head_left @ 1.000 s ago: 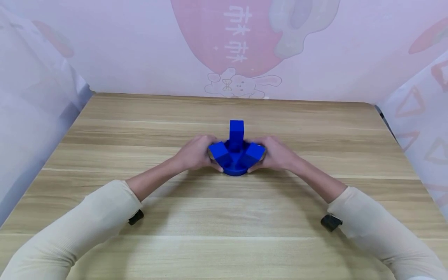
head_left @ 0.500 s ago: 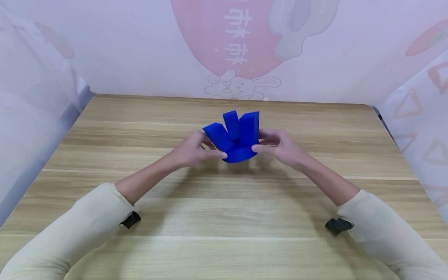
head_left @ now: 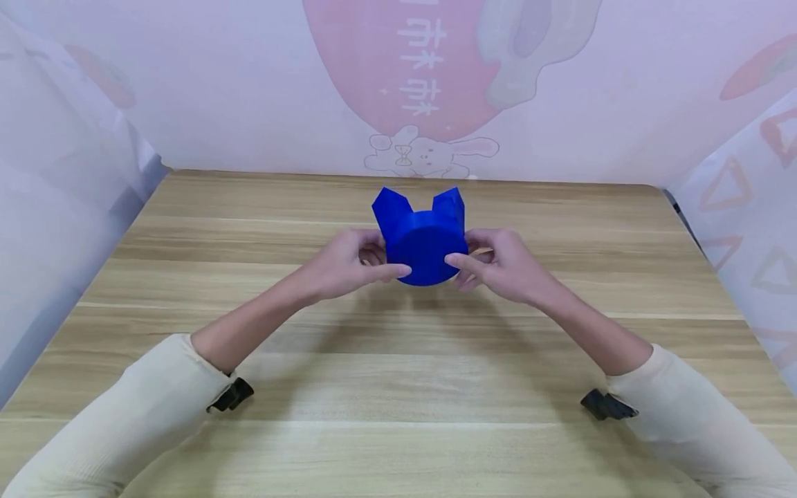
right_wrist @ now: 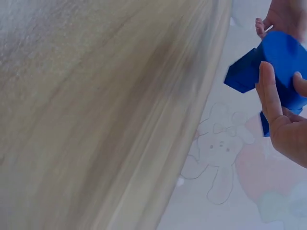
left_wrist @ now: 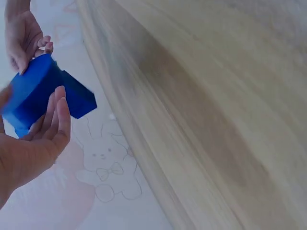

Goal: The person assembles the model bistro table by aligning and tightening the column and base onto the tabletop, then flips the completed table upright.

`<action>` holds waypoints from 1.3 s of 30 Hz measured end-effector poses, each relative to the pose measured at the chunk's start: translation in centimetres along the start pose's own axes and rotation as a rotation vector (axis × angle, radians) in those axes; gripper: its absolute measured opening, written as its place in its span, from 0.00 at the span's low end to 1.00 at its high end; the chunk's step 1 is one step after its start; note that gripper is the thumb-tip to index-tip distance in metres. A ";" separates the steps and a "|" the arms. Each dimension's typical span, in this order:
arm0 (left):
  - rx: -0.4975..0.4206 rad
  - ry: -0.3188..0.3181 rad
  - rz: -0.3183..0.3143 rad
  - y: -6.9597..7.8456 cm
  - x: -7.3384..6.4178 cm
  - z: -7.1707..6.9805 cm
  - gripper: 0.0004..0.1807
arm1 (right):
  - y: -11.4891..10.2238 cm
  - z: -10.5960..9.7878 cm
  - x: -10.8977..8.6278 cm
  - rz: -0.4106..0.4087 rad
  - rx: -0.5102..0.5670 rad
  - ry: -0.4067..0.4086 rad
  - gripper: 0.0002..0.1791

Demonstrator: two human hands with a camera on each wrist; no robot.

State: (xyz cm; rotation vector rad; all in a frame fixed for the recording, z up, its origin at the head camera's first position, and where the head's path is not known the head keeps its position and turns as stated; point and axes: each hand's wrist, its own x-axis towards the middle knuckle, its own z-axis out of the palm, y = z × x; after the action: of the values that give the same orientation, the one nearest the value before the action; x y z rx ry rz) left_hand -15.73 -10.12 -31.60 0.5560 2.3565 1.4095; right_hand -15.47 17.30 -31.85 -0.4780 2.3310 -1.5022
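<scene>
Between my two hands is a blue object [head_left: 426,252] with a round disc base and block-like prongs. Its flat round underside faces me, tilted up, and two prongs point away at the top; the third prong is mostly hidden in the head view. My left hand [head_left: 349,266] pinches the disc's left edge, thumb on the flat face and fingers behind. On the right edge my right hand [head_left: 507,266] does the same. The left wrist view shows a prong [left_wrist: 79,98] sticking out beyond the left fingers. The object appears held above the table.
A wood-grain table [head_left: 398,387] spreads beneath my arms. Behind it hangs a pale curtain [head_left: 249,90] printed with a rabbit and a strawberry. Black bands or clips [head_left: 232,395] show at the cuffs of both sleeves.
The blue object has been lifted off the table and tipped, so its prongs, first pointing up, now point away and its round underside faces me. Both thumbs now lie on that underside.
</scene>
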 end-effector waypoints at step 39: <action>-0.272 -0.075 -0.093 -1.3 -0.4 1.3 0.45 | 2.0 0.4 0.0 0.053 0.193 -0.104 0.42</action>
State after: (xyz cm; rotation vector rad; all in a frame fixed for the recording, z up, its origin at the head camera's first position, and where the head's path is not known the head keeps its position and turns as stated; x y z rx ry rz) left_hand -14.98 -9.90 -33.26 0.4114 2.0592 1.6014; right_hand -15.54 17.76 -33.80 -0.4296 2.0786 -1.6173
